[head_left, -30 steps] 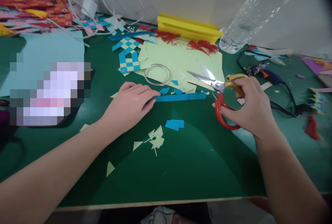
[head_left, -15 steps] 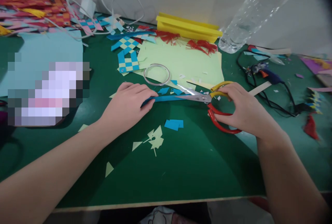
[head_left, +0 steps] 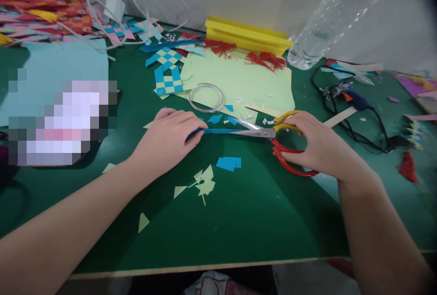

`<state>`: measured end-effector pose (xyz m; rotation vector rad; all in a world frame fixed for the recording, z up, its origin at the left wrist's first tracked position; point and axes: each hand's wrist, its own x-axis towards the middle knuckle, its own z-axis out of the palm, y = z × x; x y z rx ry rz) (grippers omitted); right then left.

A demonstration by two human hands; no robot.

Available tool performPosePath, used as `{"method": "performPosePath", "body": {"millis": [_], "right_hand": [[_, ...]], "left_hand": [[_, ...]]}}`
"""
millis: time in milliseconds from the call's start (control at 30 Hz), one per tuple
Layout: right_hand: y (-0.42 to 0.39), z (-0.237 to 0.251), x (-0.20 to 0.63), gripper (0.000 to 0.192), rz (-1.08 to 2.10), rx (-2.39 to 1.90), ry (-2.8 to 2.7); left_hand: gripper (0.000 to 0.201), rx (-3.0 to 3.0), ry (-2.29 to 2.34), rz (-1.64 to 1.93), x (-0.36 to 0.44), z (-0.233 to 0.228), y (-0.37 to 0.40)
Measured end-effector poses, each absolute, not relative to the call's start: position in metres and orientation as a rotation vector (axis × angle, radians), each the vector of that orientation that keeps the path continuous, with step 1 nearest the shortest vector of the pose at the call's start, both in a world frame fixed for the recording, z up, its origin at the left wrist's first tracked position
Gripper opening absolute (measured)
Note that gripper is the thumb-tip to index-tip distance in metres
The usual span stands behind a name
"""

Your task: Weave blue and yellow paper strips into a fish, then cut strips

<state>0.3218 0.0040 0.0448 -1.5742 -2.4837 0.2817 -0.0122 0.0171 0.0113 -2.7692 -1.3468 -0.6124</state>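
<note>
So the left hand (head_left: 167, 138) is flat-ish on the green bench (head_left: 239, 222), fingers curled down and pinching the near end of a long blue paper strip (head_left: 218, 131) that runs off toward 3 o'clock. The right hand (head_left: 317, 142) is wrapped around a pair of scissors (head_left: 273, 138), fingers through the red loop and thumb by the yellow one, so it's closed on the handles. The blades point toward 9 o'clock and lie right along the strip, touching it; can't really tell how far apart the blades are from this angle. The strip sits pretty much dead centre of the bench, between the two hands. At about 6 o'clock from it there's a small blue scrap (head_left: 229, 163) and a little cluster of pale green offcuts (head_left: 204, 185), with a couple more green triangles scattered nearer the bench edge. At 12 o'clock from the strip lies a clear ring (head_left: 221, 98) resting on a pale green sheet (head_left: 246, 81), and beside that at 10 o'clock a blue-and-green woven paper piece (head_left: 168, 81). Further back there's a yellow folded stack (head_left: 246, 36) with red tassels (head_left: 266, 60) in front of it, and a clear plastic bottle (head_left: 327, 17) leaning at 1 o'clock. A glue gun (head_left: 353, 99) with its black cord sits off at 3 o'clock.
</note>
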Motion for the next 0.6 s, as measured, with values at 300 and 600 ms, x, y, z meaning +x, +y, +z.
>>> {"method": "performPosePath", "body": {"millis": [300, 600], "right_hand": [[0.0039, 0.0462, 0.3228, 0.043, 0.3, -1.578, -2.487], [0.0036, 0.0483, 0.3238, 0.041, 0.325, -1.584, -2.493]], "left_hand": [[0.021, -2.784, -1.349, -0.606, -0.0127, 0.0115, 0.0157], [0.021, -2.786, -1.339, -0.625, -0.0137, 0.0107, 0.0159]]}}
